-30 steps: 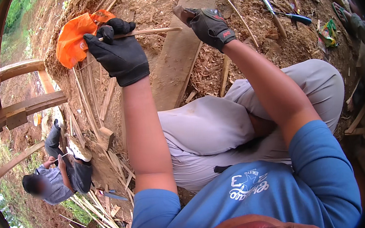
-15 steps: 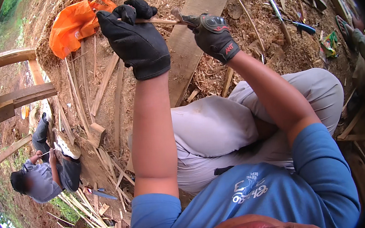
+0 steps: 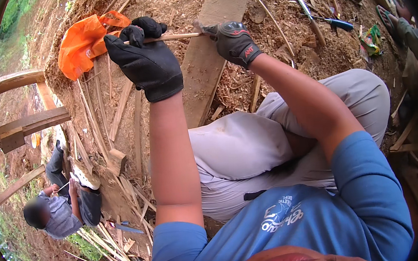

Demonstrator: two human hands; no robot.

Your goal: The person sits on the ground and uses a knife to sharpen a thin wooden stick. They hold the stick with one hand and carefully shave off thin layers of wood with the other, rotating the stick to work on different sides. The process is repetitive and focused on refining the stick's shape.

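A thin wooden stick (image 3: 177, 36) runs nearly level between my two hands, above a wide plank (image 3: 201, 83). My left hand (image 3: 145, 63), in a black glove, is closed around the stick's left part. My right hand (image 3: 233, 41), in a dark glove with a hard knuckle guard, is closed at the stick's right end. Its bare thumb tip shows against the wood. Whether anything else sits inside the right fist is hidden. An orange bag (image 3: 80, 48) lies just left of my left hand.
Wood shavings cover the ground. At the right lie a long-bladed knife (image 3: 303, 4), a blue-handled tool (image 3: 339, 23) and a green packet (image 3: 373, 41). Another person (image 3: 61, 207) sits at the left holding a thin strip, beside a pile of slats (image 3: 107, 248). Someone's foot (image 3: 387, 19) shows far right.
Both hands have shifted slightly left with the stick, which is now more level. My right fist has turned a little. The whole view has moved slightly too.
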